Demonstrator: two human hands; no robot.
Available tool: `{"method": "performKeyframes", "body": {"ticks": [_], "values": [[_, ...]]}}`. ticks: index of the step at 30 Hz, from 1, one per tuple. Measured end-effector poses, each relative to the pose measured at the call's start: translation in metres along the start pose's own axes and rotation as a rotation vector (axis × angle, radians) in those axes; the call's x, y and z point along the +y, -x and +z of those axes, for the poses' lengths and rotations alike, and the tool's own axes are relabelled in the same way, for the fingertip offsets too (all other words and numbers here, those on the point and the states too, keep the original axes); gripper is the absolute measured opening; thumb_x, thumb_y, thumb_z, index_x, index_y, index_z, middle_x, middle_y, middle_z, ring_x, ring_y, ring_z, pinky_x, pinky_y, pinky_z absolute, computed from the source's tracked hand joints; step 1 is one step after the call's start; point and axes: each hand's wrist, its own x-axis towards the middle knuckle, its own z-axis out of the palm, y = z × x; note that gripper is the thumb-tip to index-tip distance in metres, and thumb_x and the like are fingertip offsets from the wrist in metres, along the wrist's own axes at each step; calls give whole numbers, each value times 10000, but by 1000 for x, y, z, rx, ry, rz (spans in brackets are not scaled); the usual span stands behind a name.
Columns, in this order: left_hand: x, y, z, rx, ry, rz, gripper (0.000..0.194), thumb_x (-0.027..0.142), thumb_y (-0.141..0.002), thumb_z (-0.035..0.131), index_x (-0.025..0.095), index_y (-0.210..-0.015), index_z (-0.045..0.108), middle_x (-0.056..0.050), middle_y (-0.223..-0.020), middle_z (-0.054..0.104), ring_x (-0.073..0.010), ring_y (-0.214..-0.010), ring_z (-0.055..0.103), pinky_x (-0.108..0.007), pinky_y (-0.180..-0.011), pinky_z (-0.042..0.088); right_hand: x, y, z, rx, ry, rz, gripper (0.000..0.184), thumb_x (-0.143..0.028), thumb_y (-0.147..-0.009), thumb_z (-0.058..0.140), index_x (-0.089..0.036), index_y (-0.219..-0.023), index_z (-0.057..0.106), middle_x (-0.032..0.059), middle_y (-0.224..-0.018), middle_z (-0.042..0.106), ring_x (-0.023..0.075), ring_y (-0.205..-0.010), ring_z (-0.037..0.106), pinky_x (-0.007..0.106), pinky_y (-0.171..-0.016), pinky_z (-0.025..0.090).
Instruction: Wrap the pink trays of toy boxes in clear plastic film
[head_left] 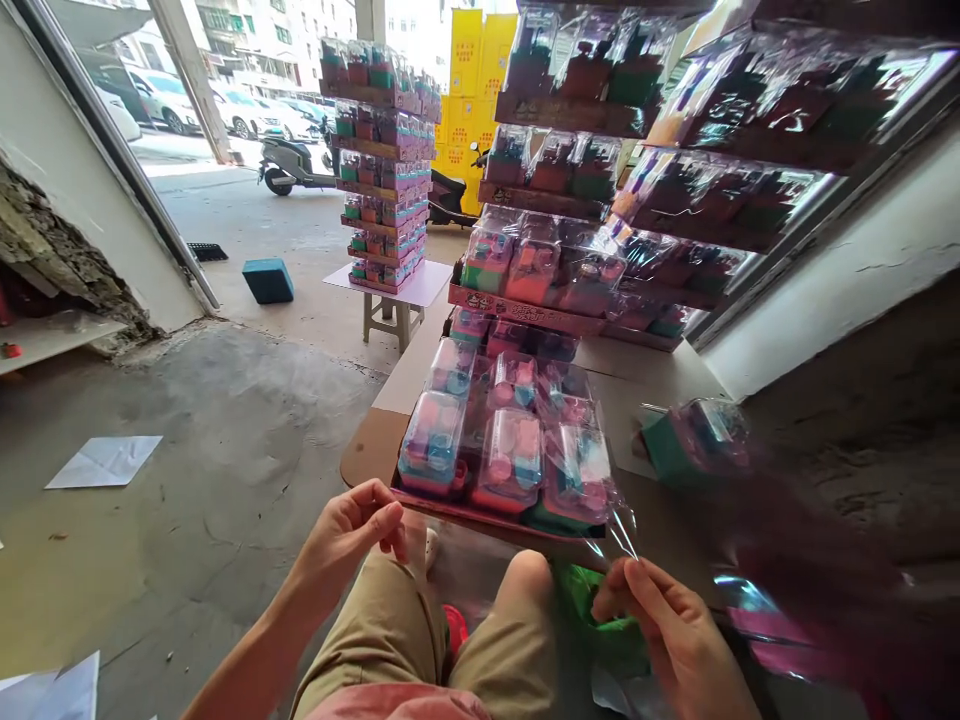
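Note:
On the table in front of me lies a shallow display tray (450,512) filled with clear-lidded toy boxes (511,455) in pink, teal and red. Clear plastic film (624,530) covers part of the tray and stretches off its front right corner. My right hand (664,615) pinches the edge of that film, thumb against fingers, just in front of the corner. By the tray's front left corner is my left hand (364,525), its fingers curled in and thumb pressed to them. Whatever it may hold there is too fine to make out.
Stacked film-wrapped trays (525,305) rise behind the tray. Another stack (386,170) stands on a stool (386,310). A green-based box (694,445) lies at the right. A green bag (592,600) hangs below the table edge. A blue block (268,281) and paper (105,462) lie on the floor.

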Motion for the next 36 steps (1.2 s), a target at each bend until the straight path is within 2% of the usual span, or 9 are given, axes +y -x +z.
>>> {"method": "performKeyframes", "body": {"ticks": [4, 7, 11, 17, 23, 26, 28, 31, 36], "values": [[-3, -1, 0, -19, 14, -27, 414, 538, -708, 666, 166, -660, 488, 24, -510, 598, -114, -501, 550, -226, -556, 361, 5, 0, 4, 35, -37, -29, 385, -558, -627, 693, -184, -571, 623, 31, -528, 592, 152, -537, 543, 251, -569, 444], [-7, -2, -1, -20, -7, -24, 399, 528, -739, 642, 168, -671, 483, 16, -527, 618, -109, -515, 549, -222, -566, 361, 6, -2, 4, -5, 27, -38, 410, -577, -651, 655, -185, -545, 602, 38, -542, 591, 162, -559, 536, 263, -583, 433], [-13, -5, -4, -15, -38, -26, 417, 551, -736, 628, 173, -664, 470, 0, -529, 634, -110, -511, 537, -223, -560, 371, 12, -5, 0, -49, 94, -48, 420, -601, -667, 631, -187, -606, 606, 23, -554, 580, 151, -574, 514, 262, -601, 421], [-26, -14, -10, -20, -121, -6, 410, 548, -674, 664, 155, -675, 546, -7, -496, 626, -111, -486, 525, -214, -524, 369, 34, -8, 1, 2, 122, -78, 401, -580, -665, 647, -185, -631, 587, -6, -561, 522, 134, -574, 481, 249, -588, 419], [-41, -27, -17, 148, -276, 135, 249, 394, -654, 676, 147, -672, 649, 5, -543, 626, -119, -536, 557, -219, -552, 436, 46, -22, 0, 33, 120, -95, 385, -551, -615, 701, -183, -709, 639, 32, -680, 622, 175, -678, 572, 274, -662, 468], [-46, -31, -18, 139, -291, 162, 216, 363, -644, 673, 152, -689, 667, 1, -577, 644, -123, -542, 567, -220, -544, 461, 47, -29, 0, 11, 175, -113, 381, -526, -602, 711, -178, -751, 670, 72, -781, 676, 215, -767, 607, 299, -713, 477], [-48, -32, -18, 130, -301, 173, 215, 362, -641, 672, 156, -705, 677, 0, -590, 653, -120, -532, 561, -217, -532, 466, 48, -33, 1, 39, 218, -124, 382, -535, -603, 693, -176, -734, 676, 76, -764, 681, 224, -764, 609, 308, -708, 474], [-47, -34, -17, 144, -376, 193, 216, 374, -650, 667, 159, -672, 677, -2, -580, 649, -120, -524, 560, -212, -528, 462, 51, -36, 2, 149, 322, -154, 405, -566, -597, 656, -174, -696, 678, 72, -698, 670, 228, -704, 599, 319, -658, 464], [-51, -35, -18, 183, -506, 247, 247, 406, -697, 624, 166, -648, 655, -1, -568, 611, -132, -534, 576, -215, -531, 446, 58, -36, 5, 269, 472, -381, 392, -569, -682, 597, -186, -642, 672, 49, -663, 595, 185, -614, 550, 294, -562, 433]]}}
